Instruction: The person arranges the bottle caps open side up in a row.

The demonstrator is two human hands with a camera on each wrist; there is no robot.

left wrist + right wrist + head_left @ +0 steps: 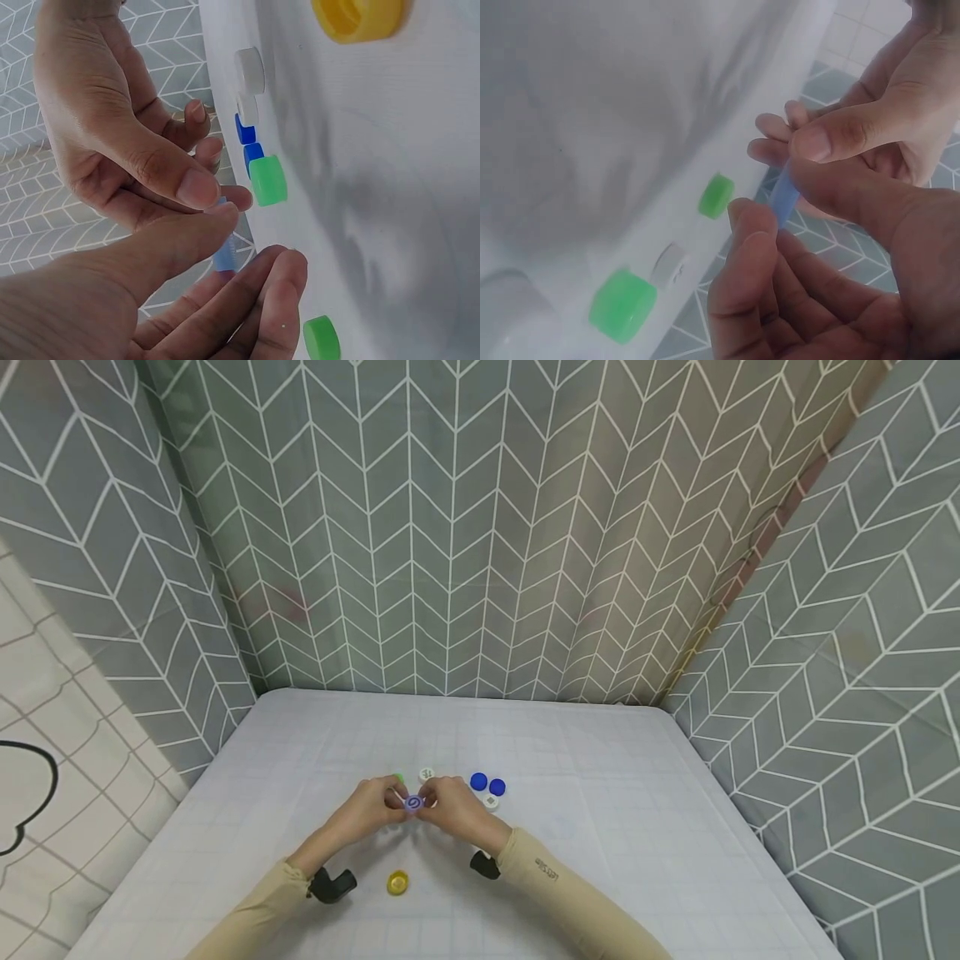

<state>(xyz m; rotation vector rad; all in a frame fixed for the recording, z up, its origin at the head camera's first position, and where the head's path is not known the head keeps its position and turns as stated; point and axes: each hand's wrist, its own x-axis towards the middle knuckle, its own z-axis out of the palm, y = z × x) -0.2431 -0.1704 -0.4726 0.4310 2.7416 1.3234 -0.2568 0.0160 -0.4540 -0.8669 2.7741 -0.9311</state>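
A light blue-violet bottle cap (413, 803) with a dark mark on its top is held up over the table between both hands. My left hand (367, 803) pinches its left side, and my right hand (456, 810) pinches the right. Edge-on, the blue cap (224, 257) shows between thumbs and fingers in the left wrist view. Seen from the right wrist, the cap (783, 199) stands partly hidden by the fingertips. Beyond the hands lie a green cap (716, 196), a white cap (670, 266) and a light green cap (622, 306).
A yellow cap (397, 882) lies nearer the body, between the forearms. Two blue caps (478, 782) and a white cap (491, 802) sit right of the right hand. White cloth covers the table (600, 843); patterned curtains (450, 527) hang around it.
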